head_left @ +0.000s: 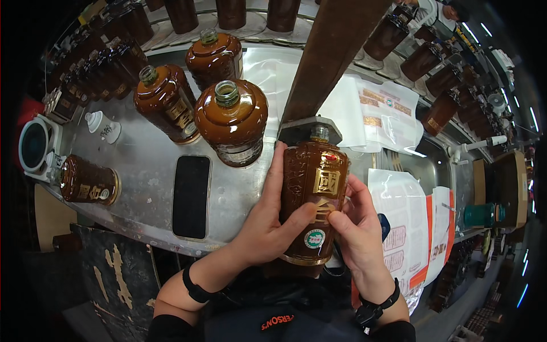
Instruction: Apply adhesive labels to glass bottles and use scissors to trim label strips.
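Note:
A glossy brown liquor bottle with gold raised characters, a small red mark and a round green-and-white sticker is held between my two hands, its clear glass neck open and pointing away from me. My left hand wraps the bottle's left side, its thumb lying across the front. On the right side, my right hand grips the bottle with its thumb pressed at the lower gold character. Left of my hands stand three similar uncapped bottles, the nearest brown bottle closest to my left hand. A black phone lies beside my left forearm.
Another brown bottle is at the metal table's left edge, near a small white container. A brown post rises just beyond my hands. Printed label sheets lie at right. Bottles line the curved conveyor behind.

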Demonstrator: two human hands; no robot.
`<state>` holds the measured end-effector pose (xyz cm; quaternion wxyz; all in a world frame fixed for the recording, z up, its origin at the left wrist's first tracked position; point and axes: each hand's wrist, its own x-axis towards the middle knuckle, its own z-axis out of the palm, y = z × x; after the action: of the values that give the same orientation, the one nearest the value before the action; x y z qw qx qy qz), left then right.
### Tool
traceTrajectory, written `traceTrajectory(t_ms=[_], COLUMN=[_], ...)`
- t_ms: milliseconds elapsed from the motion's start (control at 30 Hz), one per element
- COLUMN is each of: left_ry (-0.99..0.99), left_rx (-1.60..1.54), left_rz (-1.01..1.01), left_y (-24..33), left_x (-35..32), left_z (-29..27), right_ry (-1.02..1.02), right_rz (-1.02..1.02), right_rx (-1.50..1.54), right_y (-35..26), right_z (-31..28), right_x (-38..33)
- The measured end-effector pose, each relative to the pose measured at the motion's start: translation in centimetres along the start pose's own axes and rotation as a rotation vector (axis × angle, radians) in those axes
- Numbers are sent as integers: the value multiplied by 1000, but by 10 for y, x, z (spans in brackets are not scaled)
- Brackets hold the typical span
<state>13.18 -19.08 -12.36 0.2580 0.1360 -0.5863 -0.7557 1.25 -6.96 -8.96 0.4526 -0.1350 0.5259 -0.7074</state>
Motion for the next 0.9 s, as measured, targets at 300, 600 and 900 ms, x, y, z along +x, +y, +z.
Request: traceTrajectory(t_ms=[300,600,900], left_ry=[-42,-45,-64], left_rx=[119,117,89], left_rz=[23,3,23], left_y=[3,8,7], left_x=[1,0,1], left_z=[-3,-2,-1], right_ry=[10,23,36], right_rz=[39,36,54], right_rx=[-13,-27,-71], right_y=[-7,-4,-8], right_z=[2,0,-1], right_x=[3,3,2])
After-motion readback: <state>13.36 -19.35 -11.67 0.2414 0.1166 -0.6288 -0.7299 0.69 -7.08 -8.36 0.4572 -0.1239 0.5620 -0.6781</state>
